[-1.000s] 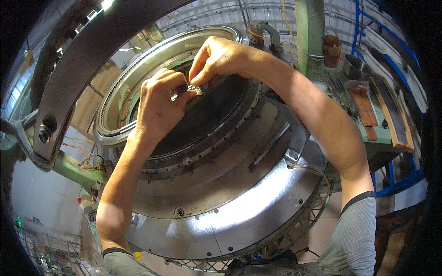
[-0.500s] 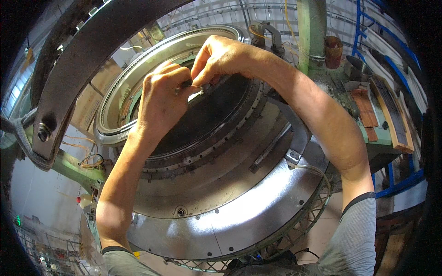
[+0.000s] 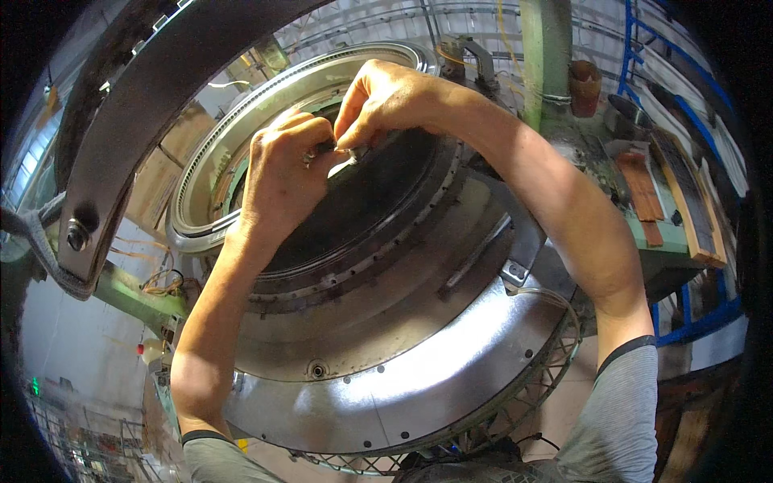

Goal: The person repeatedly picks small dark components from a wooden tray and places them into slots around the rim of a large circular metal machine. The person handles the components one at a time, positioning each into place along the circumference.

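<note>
My left hand (image 3: 286, 173) and my right hand (image 3: 386, 101) meet over a large round machine, fingertips almost touching. Both are closed in a pinch. A small pale, shiny bit (image 3: 345, 164) shows just below the fingertips; its kind is too small to tell, and I cannot tell which hand has hold of it. Behind the hands lies a wide metal ring (image 3: 211, 143) with a row of fine notches along its rim. Beneath them is the dark opening (image 3: 354, 209) of the machine, partly covered by my left forearm.
A broad metal skirt (image 3: 451, 366) curves around the machine's near side. At the upper left hangs a thick dark arm (image 3: 153, 121). On the right, a green bench holds a rusty can (image 3: 584, 88), a metal cup (image 3: 626, 117) and a wood-framed block (image 3: 688, 197). A green post (image 3: 546, 56) rises behind.
Both hands keep nearly the same place and stay pinched together. The left fingers have shifted slightly, and the view has moved a little.
</note>
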The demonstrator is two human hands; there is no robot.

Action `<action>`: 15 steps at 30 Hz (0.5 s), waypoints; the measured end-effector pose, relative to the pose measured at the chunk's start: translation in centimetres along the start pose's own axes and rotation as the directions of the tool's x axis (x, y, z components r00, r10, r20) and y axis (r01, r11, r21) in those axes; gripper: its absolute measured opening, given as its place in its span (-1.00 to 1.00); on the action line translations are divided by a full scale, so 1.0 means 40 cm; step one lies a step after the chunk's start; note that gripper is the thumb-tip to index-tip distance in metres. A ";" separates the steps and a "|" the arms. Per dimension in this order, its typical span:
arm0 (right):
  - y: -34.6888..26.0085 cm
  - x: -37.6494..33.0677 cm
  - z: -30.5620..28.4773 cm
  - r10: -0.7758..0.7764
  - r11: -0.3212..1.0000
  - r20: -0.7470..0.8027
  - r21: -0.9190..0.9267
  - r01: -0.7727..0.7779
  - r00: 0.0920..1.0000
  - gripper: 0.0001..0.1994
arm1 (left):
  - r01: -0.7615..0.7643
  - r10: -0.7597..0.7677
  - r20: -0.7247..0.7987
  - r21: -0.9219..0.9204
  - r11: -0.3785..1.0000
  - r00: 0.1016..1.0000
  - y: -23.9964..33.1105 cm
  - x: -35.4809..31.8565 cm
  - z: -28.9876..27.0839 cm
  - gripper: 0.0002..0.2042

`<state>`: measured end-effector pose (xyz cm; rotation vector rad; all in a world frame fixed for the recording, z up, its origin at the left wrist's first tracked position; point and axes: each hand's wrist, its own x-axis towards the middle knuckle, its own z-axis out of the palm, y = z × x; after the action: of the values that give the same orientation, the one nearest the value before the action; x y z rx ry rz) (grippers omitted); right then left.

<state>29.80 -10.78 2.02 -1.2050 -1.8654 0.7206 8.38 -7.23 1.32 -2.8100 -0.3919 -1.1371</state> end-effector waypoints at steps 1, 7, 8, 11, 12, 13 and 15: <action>0.000 -0.001 -0.001 0.003 1.000 -0.007 -0.011 -0.003 1.000 -0.74 | -0.012 0.012 -0.001 0.000 1.000 1.000 0.000 0.001 0.000 -0.77; 0.000 -0.001 0.000 0.017 1.000 0.001 -0.017 -0.017 1.000 -0.73 | 0.021 -0.021 0.002 -0.020 1.000 1.000 0.004 -0.001 0.001 -0.76; 0.001 0.000 -0.001 0.018 1.000 -0.001 -0.006 -0.018 1.000 -0.72 | 0.036 -0.036 0.008 -0.023 0.999 0.999 0.004 -0.001 0.002 -0.75; 0.002 0.000 -0.001 0.011 1.000 0.005 0.017 -0.011 1.000 -0.71 | 0.021 -0.021 0.017 -0.036 0.999 1.000 0.000 0.002 0.005 -0.75; 0.001 -0.001 -0.001 0.009 1.000 0.003 0.021 -0.009 1.000 -0.71 | 0.019 -0.018 0.025 -0.041 0.999 1.000 -0.001 0.002 0.005 -0.75; 0.001 -0.001 -0.002 0.007 1.000 0.002 0.024 -0.007 1.000 -0.72 | 0.016 -0.016 0.023 -0.033 0.999 1.000 -0.003 0.001 0.005 -0.76; 0.000 -0.002 -0.003 0.012 1.000 0.004 0.013 -0.012 1.000 -0.72 | 0.031 -0.030 0.032 -0.025 0.999 0.999 -0.006 0.000 0.007 -0.76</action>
<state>29.93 -10.86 2.06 -1.2083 -1.8554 0.7414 8.52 -6.95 1.12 -2.8568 -0.4267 -1.1128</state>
